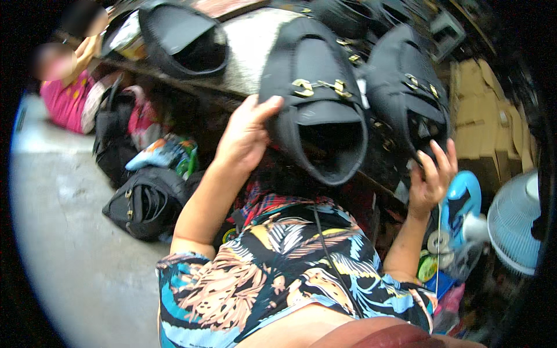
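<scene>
My left hand [246, 130] grips a black loafer upper [316, 52] by its left side, thumb on top and fingers underneath. A gold-coloured metal bit crosses its front, and its wide opening faces me. To the right is a second black loafer upper [400, 64] with the same gold trim. The curled fingers of my right hand [432, 174] close on the near rim of that second upper; the exact fingertip contact is blurred. Another black upper [180, 37] lies at the left on the worktable [243, 58], apart from both hands.
More black uppers crowd the far side. Brown cardboard [484, 116] stands at the right, beside a blue-and-white fan [513, 223]. Black uppers [145, 203] are piled low on the left, over the grey floor [64, 232]. A person in a pink top [69, 104] sits at the far left.
</scene>
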A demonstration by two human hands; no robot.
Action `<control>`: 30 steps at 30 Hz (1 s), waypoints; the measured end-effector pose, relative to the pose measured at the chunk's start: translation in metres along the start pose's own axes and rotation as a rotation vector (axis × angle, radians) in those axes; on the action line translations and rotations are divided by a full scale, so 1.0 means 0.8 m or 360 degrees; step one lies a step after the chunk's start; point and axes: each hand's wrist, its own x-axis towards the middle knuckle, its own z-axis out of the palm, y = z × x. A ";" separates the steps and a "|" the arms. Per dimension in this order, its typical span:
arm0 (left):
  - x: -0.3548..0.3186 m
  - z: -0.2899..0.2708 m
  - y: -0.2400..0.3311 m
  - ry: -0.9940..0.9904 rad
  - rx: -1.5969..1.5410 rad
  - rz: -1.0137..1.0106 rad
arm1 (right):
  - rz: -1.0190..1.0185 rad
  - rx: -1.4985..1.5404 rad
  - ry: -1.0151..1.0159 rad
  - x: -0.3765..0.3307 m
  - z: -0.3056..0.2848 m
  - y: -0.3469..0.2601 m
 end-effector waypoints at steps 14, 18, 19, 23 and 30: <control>0.006 0.011 0.001 0.0386 0.0637 0.0883 | 0.0002 -0.0005 0.0056 0.003 -0.002 0.004; -0.019 0.023 0.028 -0.0238 0.1916 0.1594 | 0.0012 0.0016 0.0066 0.004 0.000 0.001; -0.023 0.028 0.031 -0.0595 0.2052 0.1699 | 0.0019 0.0032 0.0062 0.004 0.000 0.000; -0.032 0.055 0.021 -0.1284 0.2561 0.1423 | 0.0019 0.0051 0.0079 0.005 0.000 0.002; -0.018 0.067 -0.004 -0.0887 0.2831 0.1563 | 0.0060 0.0081 0.0083 0.005 -0.003 0.003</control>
